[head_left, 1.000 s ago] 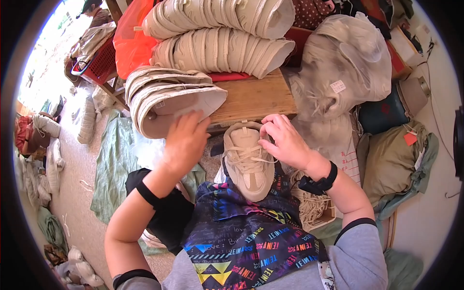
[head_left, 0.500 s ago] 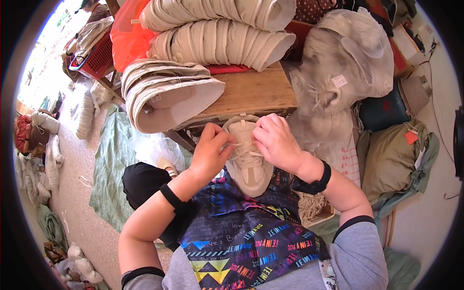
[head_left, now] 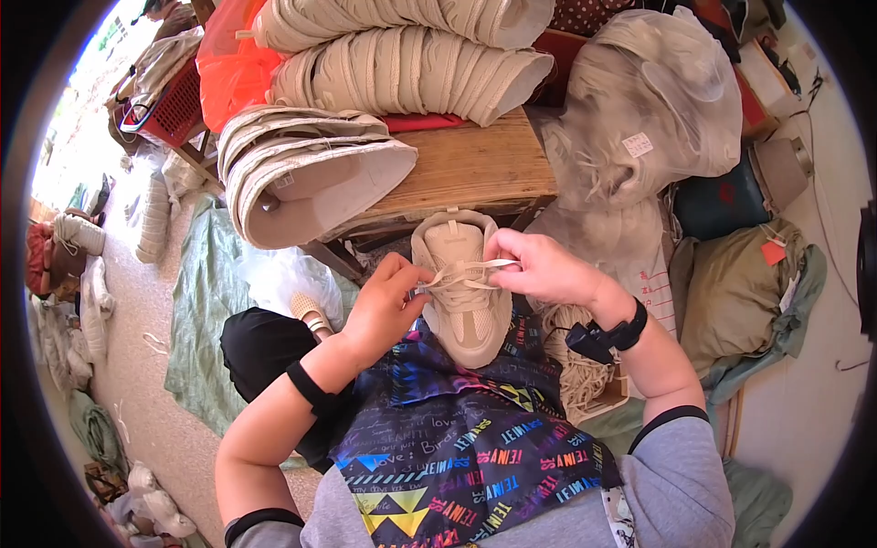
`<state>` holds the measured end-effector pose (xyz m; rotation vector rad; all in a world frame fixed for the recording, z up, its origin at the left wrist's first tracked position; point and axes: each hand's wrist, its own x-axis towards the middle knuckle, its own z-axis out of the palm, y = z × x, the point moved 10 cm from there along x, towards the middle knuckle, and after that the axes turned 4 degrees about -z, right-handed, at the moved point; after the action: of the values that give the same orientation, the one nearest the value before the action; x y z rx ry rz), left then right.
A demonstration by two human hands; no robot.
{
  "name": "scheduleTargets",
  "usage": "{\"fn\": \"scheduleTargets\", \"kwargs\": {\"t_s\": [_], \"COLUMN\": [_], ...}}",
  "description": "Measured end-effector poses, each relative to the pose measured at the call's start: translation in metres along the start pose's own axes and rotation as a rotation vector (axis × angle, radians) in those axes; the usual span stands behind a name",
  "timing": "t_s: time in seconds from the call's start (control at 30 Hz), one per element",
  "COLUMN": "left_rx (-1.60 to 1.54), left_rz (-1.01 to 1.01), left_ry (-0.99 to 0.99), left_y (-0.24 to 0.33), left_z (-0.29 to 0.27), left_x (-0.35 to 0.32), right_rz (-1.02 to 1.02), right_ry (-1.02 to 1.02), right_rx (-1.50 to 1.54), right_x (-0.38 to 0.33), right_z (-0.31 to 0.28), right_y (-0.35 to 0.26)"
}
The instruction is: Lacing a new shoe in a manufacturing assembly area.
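A beige sneaker (head_left: 470,324) rests on my lap with its toe toward me and its heel against the wooden bench. Across its tongue run pale shoelaces (head_left: 461,274), crossed in the middle. My left hand (head_left: 384,306) pinches a lace at the shoe's left side. On the other side my right hand (head_left: 541,265) pinches the other lace between thumb and finger, pulled out to the right. Both hands stay just off the upper, one on each side of the tongue.
Stacks of nested beige shoe uppers (head_left: 402,78) lie on the wooden bench (head_left: 484,164). A clear plastic bag of shoe parts (head_left: 644,100) stands at the right. Below my right forearm sits a box of loose laces (head_left: 589,384). A green sheet (head_left: 206,320) covers floor at left.
My right hand has drawn away from the tongue to the right, stretching its lace. My left hand has dropped slightly. The laces now cross more plainly over the shoe.
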<state>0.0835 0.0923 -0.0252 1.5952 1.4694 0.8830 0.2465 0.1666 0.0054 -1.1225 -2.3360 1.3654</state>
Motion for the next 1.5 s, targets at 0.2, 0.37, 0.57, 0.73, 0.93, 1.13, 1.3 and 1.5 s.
{"fn": "scheduleTargets", "kwargs": {"t_s": [0.2, 0.37, 0.57, 0.73, 0.93, 1.13, 1.3, 1.5], "left_rx": [0.126, 0.172, -0.135, -0.43, -0.511, -0.876, -1.332, -1.404], "left_rz": [0.388, 0.3, -0.151, -0.35, -0.313, -0.598, -0.513, -0.639], "left_ry": [0.16, 0.137, 0.233, 0.116, 0.07, -0.09, 0.026, 0.119], "left_y": [0.039, 0.033, -0.036, -0.054, -0.046, -0.045, -0.046, -0.052], "left_z": [-0.009, 0.004, 0.011, 0.031, 0.006, 0.0, -0.028, -0.024], "left_x": [0.003, 0.002, 0.001, -0.01, -0.006, -0.014, -0.02, -0.036], "right_rz": [-0.4, -0.271, -0.341, -0.348, -0.384, -0.44, -0.334, 0.034], "right_ry": [0.007, 0.013, 0.04, 0.092, 0.399, 0.571, 0.461, 0.216], "right_rx": [-0.364, -0.44, -0.5, -0.479, -0.404, -0.423, -0.414, 0.191], "right_x": [-0.008, -0.006, -0.011, -0.013, -0.02, -0.025, -0.025, -0.019], "right_z": [0.012, 0.014, 0.018, 0.016, 0.007, 0.008, 0.01, 0.006], "right_y": [-0.016, -0.006, -0.009, -0.011, -0.016, -0.022, -0.004, 0.03]}}
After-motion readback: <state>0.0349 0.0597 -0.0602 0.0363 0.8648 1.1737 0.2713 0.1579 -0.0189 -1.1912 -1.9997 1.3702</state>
